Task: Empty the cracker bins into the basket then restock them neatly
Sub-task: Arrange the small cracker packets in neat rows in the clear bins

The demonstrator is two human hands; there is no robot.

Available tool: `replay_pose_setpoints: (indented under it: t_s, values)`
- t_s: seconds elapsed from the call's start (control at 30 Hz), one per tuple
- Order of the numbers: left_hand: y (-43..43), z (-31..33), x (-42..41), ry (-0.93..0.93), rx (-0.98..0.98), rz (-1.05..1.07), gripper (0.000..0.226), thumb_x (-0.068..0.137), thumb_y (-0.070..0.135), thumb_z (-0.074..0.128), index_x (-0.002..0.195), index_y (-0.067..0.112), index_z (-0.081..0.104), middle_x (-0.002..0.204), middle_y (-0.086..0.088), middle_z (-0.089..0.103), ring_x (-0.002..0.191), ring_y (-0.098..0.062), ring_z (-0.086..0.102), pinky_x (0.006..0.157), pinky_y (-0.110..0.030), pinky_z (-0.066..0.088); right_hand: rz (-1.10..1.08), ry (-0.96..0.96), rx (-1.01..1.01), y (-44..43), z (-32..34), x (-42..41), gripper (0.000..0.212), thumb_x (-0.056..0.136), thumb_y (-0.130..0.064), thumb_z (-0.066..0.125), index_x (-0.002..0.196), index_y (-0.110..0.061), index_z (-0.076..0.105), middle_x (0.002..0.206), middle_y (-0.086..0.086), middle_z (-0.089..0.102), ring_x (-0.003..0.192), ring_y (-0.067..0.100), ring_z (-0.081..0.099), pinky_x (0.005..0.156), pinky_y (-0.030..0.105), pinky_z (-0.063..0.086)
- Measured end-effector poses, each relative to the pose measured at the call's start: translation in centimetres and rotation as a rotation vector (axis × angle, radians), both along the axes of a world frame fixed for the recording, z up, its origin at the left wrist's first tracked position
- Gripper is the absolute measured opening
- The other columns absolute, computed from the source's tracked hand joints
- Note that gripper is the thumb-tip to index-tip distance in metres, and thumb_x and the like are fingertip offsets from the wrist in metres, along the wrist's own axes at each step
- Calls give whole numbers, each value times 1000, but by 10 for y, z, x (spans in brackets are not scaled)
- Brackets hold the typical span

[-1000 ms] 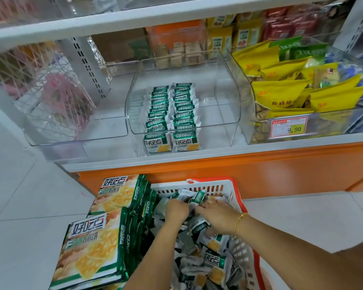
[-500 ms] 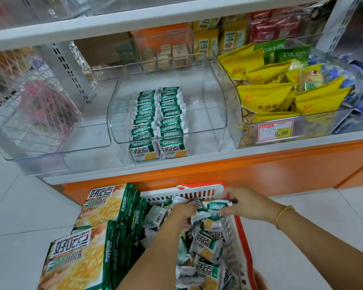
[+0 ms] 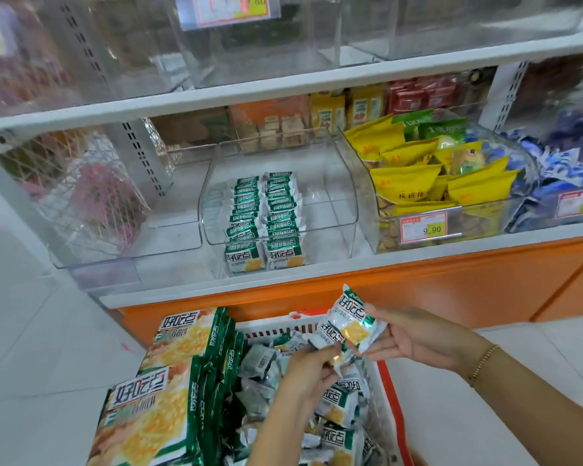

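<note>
A red and white basket (image 3: pixel 389 395) on the floor holds several loose green and silver cracker packets (image 3: pixel 334 408) and large green cracker bags (image 3: pixel 169 381) at its left. My right hand (image 3: pixel 414 338) holds a small stack of cracker packets (image 3: pixel 347 322) above the basket's far rim. My left hand (image 3: pixel 308 368) pinches the lower end of a packet (image 3: pixel 327 336) in that stack. On the shelf, a clear middle bin (image 3: pixel 334 183) holds two neat rows of the same packets (image 3: pixel 265 213).
A clear bin (image 3: pixel 91 210) stands left of the middle one. To the right, a bin (image 3: pixel 485 227) of yellow snack bags (image 3: pixel 404 183) carries a 9.90 price tag (image 3: pixel 424 228). Blue packets (image 3: pixel 559 183) lie further right. An upper white shelf (image 3: pixel 283 85) overhangs; orange base panel (image 3: pixel 418 290) below.
Both hands have come up out of the basket with cracker packets. The right hand now holds them above the rim. The view has tilted up toward the shelf.
</note>
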State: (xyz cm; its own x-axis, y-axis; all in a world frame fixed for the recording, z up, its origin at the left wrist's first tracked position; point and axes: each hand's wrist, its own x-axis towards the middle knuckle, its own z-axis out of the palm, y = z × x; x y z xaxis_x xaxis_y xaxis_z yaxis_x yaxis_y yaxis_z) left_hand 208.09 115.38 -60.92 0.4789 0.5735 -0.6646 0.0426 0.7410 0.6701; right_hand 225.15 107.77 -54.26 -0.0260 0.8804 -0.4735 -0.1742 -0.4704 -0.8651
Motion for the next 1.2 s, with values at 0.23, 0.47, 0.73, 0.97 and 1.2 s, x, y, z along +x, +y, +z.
replay_pose_setpoints:
  t_s: [0.23, 0.47, 0.73, 0.97, 1.2]
  values:
    - [-15, 41, -19, -124, 110, 91, 58, 82, -9, 61, 133, -13, 34, 87, -21, 64, 64, -25, 62, 57, -33, 52, -22, -143, 133, 0, 32, -40, 53, 82, -47, 57, 119, -10, 61, 102, 16, 73, 93, 29, 71, 82, 33, 58]
    - [-23, 78, -36, -218, 106, 177, 32, 101, 27, 44, 115, 2, 58, 114, -25, 64, 102, -37, 63, 90, -43, 52, 2, -465, 201, -2, 46, -54, 29, 93, -30, 60, 110, -7, 63, 100, 12, 71, 73, 30, 72, 68, 37, 58]
    - [-21, 93, -48, -175, 276, -47, 39, 81, 22, 74, 112, 7, 57, 109, -8, 70, 100, -18, 68, 88, -33, 54, 128, -1055, 351, -6, 82, -75, 20, 99, -36, 49, 112, -36, 63, 70, -26, 67, 58, -1, 62, 51, 16, 42]
    - [7, 128, -52, -241, 413, -59, 61, 64, 39, 82, 108, 5, 58, 110, -5, 68, 103, -17, 65, 95, -34, 49, 368, -919, 141, 33, 142, -50, 79, 77, -64, 60, 143, -25, 41, 131, -7, 58, 114, 8, 57, 101, 29, 46]
    - [58, 180, -42, 74, 814, -103, 78, 64, 74, 61, 99, 4, 67, 98, -16, 70, 91, -29, 67, 91, -45, 53, 240, -453, 233, 82, 160, -42, 44, 78, -30, 68, 117, -14, 61, 114, 2, 70, 104, 12, 66, 86, 23, 54]
